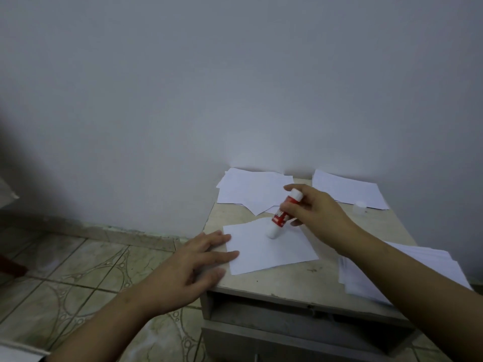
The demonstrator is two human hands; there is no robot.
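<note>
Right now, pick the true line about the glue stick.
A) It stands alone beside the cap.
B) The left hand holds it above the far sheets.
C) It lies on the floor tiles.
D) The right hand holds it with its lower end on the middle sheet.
D: the right hand grips the glue stick, tilted, with its white end down on the middle sheet. The left hand rests flat at that sheet's left edge.

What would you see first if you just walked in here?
The red and white glue stick: the right hand grips it, tip down on a white sheet in the middle of the small table. The left hand presses flat on that sheet's left edge. A small white cap sits at the back right.
</note>
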